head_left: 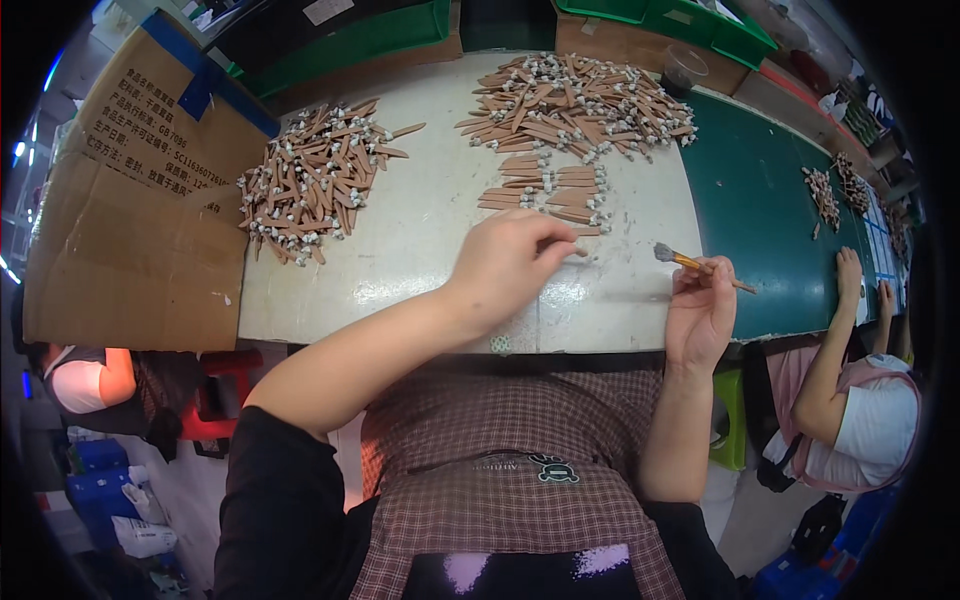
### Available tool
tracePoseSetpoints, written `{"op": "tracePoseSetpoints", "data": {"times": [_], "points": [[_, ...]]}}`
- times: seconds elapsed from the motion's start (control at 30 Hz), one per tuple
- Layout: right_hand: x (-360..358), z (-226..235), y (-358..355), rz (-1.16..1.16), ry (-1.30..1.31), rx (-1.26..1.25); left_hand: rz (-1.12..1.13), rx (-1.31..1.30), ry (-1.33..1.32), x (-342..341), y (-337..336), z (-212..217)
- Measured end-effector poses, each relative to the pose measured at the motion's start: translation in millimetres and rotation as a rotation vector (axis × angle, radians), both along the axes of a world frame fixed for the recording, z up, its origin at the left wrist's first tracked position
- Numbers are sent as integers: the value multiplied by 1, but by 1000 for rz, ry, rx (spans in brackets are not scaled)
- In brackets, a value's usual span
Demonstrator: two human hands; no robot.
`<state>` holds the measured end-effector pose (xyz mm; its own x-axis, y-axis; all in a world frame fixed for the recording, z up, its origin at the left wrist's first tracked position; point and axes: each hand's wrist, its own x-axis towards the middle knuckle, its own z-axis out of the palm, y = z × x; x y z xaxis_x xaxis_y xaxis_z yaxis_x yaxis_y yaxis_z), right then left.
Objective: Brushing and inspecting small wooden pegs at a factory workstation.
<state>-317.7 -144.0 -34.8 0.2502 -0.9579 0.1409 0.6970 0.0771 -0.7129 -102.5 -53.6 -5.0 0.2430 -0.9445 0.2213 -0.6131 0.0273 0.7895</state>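
Observation:
My left hand (512, 262) is over the middle of the white tabletop, thumb and forefinger pinched on a small brown stick-like piece (581, 253) with a whitish end; most of it is hidden by the fingers. To the right, my right hand (702, 312) is closed round a paintbrush (690, 263), its grey bristles pointing left and its thin handle reaching past the fingers. Just beyond my left hand, short rows of similar pieces (575, 196) lie side by side. Behind them spreads a large heap of the same pieces (570, 100).
Another heap of pieces (318, 180) lies at left beside an upright cardboard sheet (130, 230). A clear cup (684, 68) and green bins (700, 28) stand at the back. At right, a co-worker's hand (849, 272) rests near small piles on the green surface (745, 190).

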Motion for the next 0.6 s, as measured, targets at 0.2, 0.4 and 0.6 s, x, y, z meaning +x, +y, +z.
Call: {"op": "tracePoseSetpoints", "data": {"times": [0.2, 0.4, 0.6], "points": [[2, 1, -1, -41, 45, -37, 63, -143, -591, -9, -26, -11], [-6, 1, -3, 0, 56, -100, 363, 69, -987, 71, -51, 15], [3, -1, -2, 24, 76, -73, 242, 349, -1273, 166, -41, 8]]}}
